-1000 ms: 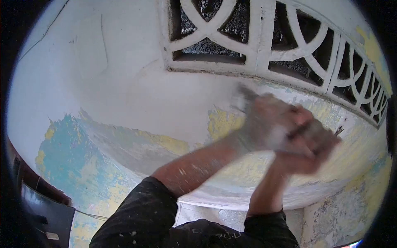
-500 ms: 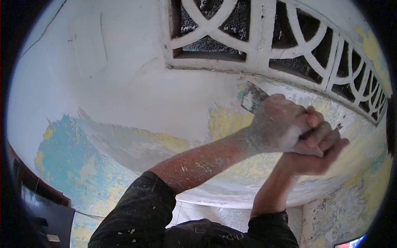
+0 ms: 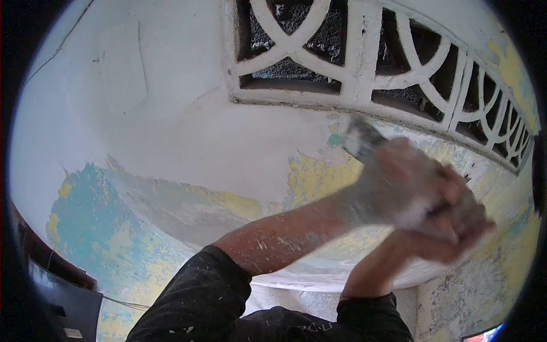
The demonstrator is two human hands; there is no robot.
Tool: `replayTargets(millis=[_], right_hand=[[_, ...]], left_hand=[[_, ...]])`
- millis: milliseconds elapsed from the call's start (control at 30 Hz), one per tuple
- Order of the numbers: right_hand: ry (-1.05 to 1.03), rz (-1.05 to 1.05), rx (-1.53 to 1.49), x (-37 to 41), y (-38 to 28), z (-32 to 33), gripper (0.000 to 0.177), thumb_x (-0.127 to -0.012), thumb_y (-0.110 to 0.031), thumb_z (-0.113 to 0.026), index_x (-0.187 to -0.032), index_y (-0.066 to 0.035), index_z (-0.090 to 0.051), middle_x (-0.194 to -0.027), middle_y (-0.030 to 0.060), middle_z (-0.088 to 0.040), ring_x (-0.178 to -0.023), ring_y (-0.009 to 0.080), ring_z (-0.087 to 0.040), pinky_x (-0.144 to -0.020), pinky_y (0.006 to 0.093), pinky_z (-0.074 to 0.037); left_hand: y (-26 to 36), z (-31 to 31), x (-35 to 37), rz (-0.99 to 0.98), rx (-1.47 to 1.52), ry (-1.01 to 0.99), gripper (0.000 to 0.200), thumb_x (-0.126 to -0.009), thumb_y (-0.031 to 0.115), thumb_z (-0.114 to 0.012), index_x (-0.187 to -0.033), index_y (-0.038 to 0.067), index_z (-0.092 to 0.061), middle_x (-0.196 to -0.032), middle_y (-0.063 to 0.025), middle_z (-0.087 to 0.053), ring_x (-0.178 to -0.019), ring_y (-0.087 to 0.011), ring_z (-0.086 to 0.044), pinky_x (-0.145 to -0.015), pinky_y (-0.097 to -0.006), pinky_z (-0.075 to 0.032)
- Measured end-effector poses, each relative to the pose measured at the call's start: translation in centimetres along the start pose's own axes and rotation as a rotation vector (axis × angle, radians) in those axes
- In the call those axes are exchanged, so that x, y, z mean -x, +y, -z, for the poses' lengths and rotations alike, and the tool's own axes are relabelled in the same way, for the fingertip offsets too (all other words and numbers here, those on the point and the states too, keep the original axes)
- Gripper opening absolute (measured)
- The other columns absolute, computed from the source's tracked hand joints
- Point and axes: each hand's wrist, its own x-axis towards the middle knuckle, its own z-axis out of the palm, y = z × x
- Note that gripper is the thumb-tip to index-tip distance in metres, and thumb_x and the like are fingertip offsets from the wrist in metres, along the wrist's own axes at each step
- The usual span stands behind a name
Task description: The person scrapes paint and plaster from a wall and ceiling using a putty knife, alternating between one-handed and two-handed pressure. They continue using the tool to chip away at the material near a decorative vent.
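A flat metal scraper (image 3: 363,137) sticks out from my left hand (image 3: 407,182), its blade near the wall just below the vent blocks. Dust covers that hand, and its fingers are wrapped round the tool, whose handle is hidden. Against its fingers, on the right side, presses my right hand (image 3: 456,231), with its fingers closed and blurred by motion. What the right hand grips is hidden. Behind both hands is the wall (image 3: 188,131), white above, with ragged patches of yellow paint (image 3: 322,179) and blue-green paint (image 3: 102,211) lower down.
White patterned vent blocks (image 3: 359,57) run along the top right. At the lower left stands a dark piece of furniture (image 3: 68,302) with a cable beside it. A pale floor (image 3: 296,299) shows below, and part of a bright screen (image 3: 484,335) at the bottom right.
Both hands and the scraper have moved a little right and down in the view. The hands and blade are more blurred. The vent blocks sit slightly lower at their left end.
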Motion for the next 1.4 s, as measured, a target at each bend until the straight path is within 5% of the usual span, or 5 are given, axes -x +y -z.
replayTargets(millis=[100,733,867,1067,1400], right_hand=[[-0.581,-0.36,-1.546,1.9,5.8,-5.3,0.051,-0.103,-0.044,-0.019,-0.071,-0.011,-0.042,-0.064,0.0044,-0.047,-0.075,0.0218,-0.058,-0.088,0.0497,-0.048],[-0.056,0.608,-0.001,-1.2,3.5,-0.8,0.048,-0.104,-0.035,-0.026,-0.061,-0.017,-0.038,-0.053,0.0042,-0.045,-0.07,0.0217,-0.06,-0.097,0.0515,-0.046],[-0.447,-0.059,-1.466,1.5,0.0,-3.7,0.053,-0.103,-0.045,-0.018,-0.067,-0.012,-0.038,-0.071,0.0126,-0.057,-0.079,0.031,-0.06,-0.096,0.0529,-0.044],[-0.155,0.073,0.111,0.9,-0.8,0.7,0.052,-0.103,-0.04,-0.013,-0.08,-0.011,-0.05,-0.084,0.0103,-0.059,-0.085,0.0244,-0.062,-0.099,0.0482,-0.045],[-0.135,0.016,-1.458,-0.7,-1.7,-0.6,0.052,-0.104,-0.047,-0.019,-0.066,-0.015,-0.036,-0.057,0.0039,-0.045,-0.066,0.02,-0.052,-0.09,0.0466,-0.045]], left_hand=[[-3.6,2.1,4.2,0.301,-0.164,0.024,0.049,-0.073,0.066,-0.067,-0.081,0.018,-0.06,-0.065,0.0,-0.058,-0.059,-0.0191,-0.061,-0.058,-0.038,-0.044],[-0.7,1.5,-0.2,0.039,0.018,0.028,0.049,-0.071,0.063,-0.071,-0.073,0.015,-0.062,-0.061,-0.0003,-0.057,-0.056,-0.0178,-0.061,-0.058,-0.0345,-0.045],[-2.2,3.6,1.9,0.208,-0.058,-0.029,0.05,-0.073,0.062,-0.07,-0.071,0.013,-0.062,-0.062,-0.0028,-0.058,-0.058,-0.0194,-0.062,-0.057,-0.0352,-0.046],[-0.7,2.9,-0.4,0.016,0.001,-0.046,0.06,-0.068,0.071,-0.068,-0.071,0.012,-0.063,-0.06,-0.0039,-0.06,-0.057,-0.0194,-0.064,-0.056,-0.0357,-0.046],[0.0,1.4,-1.1,0.034,0.055,-0.075,0.052,-0.067,0.064,-0.074,-0.07,0.014,-0.061,-0.066,-0.0031,-0.061,-0.058,-0.0218,-0.061,-0.055,-0.0366,-0.043]])
